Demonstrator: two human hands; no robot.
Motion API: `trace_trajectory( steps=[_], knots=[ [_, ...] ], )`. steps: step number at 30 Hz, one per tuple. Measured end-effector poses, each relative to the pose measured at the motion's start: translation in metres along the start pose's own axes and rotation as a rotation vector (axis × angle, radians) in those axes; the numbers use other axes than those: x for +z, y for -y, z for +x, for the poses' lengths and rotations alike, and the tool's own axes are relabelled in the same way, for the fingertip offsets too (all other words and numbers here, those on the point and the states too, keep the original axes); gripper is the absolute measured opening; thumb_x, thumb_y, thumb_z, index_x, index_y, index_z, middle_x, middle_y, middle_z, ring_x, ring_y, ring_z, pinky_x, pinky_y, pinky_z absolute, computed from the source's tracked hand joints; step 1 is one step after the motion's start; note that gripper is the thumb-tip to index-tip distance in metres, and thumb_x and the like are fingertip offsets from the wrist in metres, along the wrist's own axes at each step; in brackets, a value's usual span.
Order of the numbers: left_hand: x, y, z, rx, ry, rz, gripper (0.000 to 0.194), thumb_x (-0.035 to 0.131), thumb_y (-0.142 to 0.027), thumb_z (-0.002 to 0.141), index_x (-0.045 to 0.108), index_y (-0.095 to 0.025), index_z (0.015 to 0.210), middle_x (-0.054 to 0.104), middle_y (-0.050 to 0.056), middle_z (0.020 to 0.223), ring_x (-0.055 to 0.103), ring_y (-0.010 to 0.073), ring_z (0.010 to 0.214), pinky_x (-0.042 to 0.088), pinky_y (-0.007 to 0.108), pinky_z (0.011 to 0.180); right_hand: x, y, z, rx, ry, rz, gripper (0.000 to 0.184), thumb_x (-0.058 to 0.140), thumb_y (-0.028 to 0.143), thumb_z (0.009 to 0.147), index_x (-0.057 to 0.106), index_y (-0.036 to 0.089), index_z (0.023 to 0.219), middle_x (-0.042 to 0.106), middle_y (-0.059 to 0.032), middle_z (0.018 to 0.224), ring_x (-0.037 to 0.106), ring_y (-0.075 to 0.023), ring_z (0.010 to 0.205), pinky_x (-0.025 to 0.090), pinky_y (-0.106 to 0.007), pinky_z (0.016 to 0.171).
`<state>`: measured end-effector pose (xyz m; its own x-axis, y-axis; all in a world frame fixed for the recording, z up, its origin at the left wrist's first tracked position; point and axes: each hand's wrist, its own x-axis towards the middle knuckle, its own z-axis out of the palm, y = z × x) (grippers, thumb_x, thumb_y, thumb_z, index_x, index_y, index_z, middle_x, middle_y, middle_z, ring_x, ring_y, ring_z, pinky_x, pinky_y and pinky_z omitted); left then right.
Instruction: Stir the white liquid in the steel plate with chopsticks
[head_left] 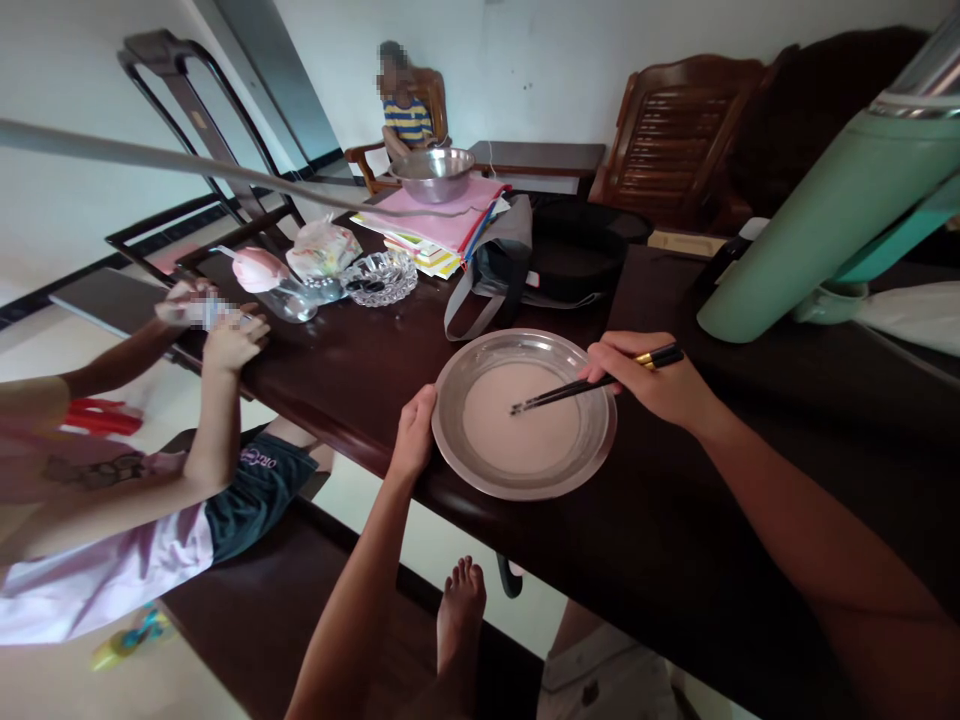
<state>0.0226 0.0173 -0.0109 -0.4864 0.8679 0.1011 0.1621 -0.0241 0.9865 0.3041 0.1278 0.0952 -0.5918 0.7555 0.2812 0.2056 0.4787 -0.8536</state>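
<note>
A wide metal bowl stands near the front edge of the dark table and holds a pale pinkish liquid. My left hand grips the bowl's left rim, with the fingers partly hidden behind it. In my right hand, closed around them, is a pair of black chopsticks with gold bands. Their tips reach the liquid near the middle of the bowl. The right hand is above the bowl's right rim.
Left of me sits a person whose hands hold a blurred item. Behind the bowl are a glass dish, a black-and-grey bag and papers under another metal bowl. A green flask stands at right. Another person sits farther back.
</note>
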Motion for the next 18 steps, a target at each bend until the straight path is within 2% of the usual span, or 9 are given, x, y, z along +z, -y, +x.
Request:
trace_trajectory(
  steps=[3,5,8,10,12,14,16,18],
  knots=[
    [0.0002,-0.0004,0.0004,0.004,0.0,-0.006,0.047,0.054,-0.062,0.089,0.056,-0.019,0.07,0.052,-0.001,0.069,0.047,0.0139,0.066,0.043,0.024,0.064,0.0008,0.001,-0.0007,-0.034,0.101,0.019,0.034,0.056,0.039,0.094,0.07,0.02,0.069,0.074,-0.0037,0.078,0.062,-0.0147,0.067,0.047,-0.027,0.058],
    [0.0008,-0.0018,0.0003,-0.007,0.004,-0.002,0.047,0.053,-0.063,0.088,0.057,-0.019,0.071,0.053,-0.001,0.07,0.047,0.0141,0.066,0.043,0.024,0.063,0.0009,0.0008,-0.0004,-0.034,0.045,0.003,0.033,0.058,0.04,0.094,0.07,0.021,0.069,0.074,-0.0037,0.078,0.064,-0.0161,0.071,0.047,-0.028,0.059],
    [0.0016,-0.0036,-0.0001,-0.023,0.005,0.008,0.048,0.053,-0.065,0.087,0.057,-0.019,0.071,0.053,-0.001,0.07,0.046,0.0143,0.066,0.042,0.024,0.062,0.0004,0.0008,-0.0005,0.014,-0.031,0.002,0.038,0.056,0.041,0.095,0.068,0.02,0.066,0.072,-0.0033,0.071,0.06,-0.0137,0.059,0.044,-0.028,0.054],
    [0.0016,-0.0037,-0.0003,-0.021,0.005,0.01,0.048,0.054,-0.065,0.086,0.056,-0.019,0.071,0.052,-0.001,0.07,0.046,0.0143,0.066,0.041,0.024,0.062,0.0004,0.0017,-0.0009,0.022,0.046,0.028,0.038,0.055,0.042,0.095,0.069,0.02,0.066,0.073,-0.0036,0.073,0.059,-0.0133,0.058,0.044,-0.028,0.053],
    [0.0012,-0.0028,-0.0001,-0.007,0.005,0.004,0.048,0.054,-0.065,0.087,0.056,-0.019,0.071,0.051,-0.001,0.07,0.045,0.014,0.067,0.041,0.024,0.063,0.0007,0.0022,-0.001,-0.004,0.113,0.043,0.035,0.057,0.041,0.094,0.07,0.02,0.068,0.074,-0.0041,0.078,0.064,-0.0152,0.067,0.047,-0.027,0.057],
    [0.0006,-0.0015,0.0001,-0.001,0.005,-0.001,0.049,0.053,-0.064,0.088,0.057,-0.019,0.071,0.051,-0.001,0.071,0.045,0.0136,0.067,0.041,0.024,0.064,0.0005,0.0016,-0.0007,-0.019,0.071,0.029,0.033,0.059,0.041,0.093,0.07,0.021,0.069,0.075,-0.0041,0.079,0.066,-0.0167,0.073,0.048,-0.028,0.06],
    [0.0003,-0.0005,0.0002,-0.01,0.008,-0.005,0.048,0.053,-0.064,0.088,0.056,-0.019,0.071,0.051,-0.001,0.071,0.045,0.0134,0.067,0.041,0.024,0.063,-0.0001,0.0007,-0.0005,-0.002,-0.016,0.007,0.036,0.058,0.041,0.094,0.068,0.021,0.067,0.072,-0.0038,0.073,0.065,-0.0163,0.07,0.046,-0.027,0.057],
    [0.0004,-0.0005,0.0001,-0.026,0.011,-0.006,0.048,0.053,-0.064,0.088,0.056,-0.019,0.072,0.051,-0.001,0.07,0.045,0.0136,0.066,0.041,0.024,0.063,-0.0003,0.0007,-0.001,0.022,-0.013,0.013,0.039,0.055,0.042,0.096,0.067,0.021,0.065,0.071,-0.0037,0.07,0.063,-0.0153,0.064,0.044,-0.027,0.053]
  ],
)
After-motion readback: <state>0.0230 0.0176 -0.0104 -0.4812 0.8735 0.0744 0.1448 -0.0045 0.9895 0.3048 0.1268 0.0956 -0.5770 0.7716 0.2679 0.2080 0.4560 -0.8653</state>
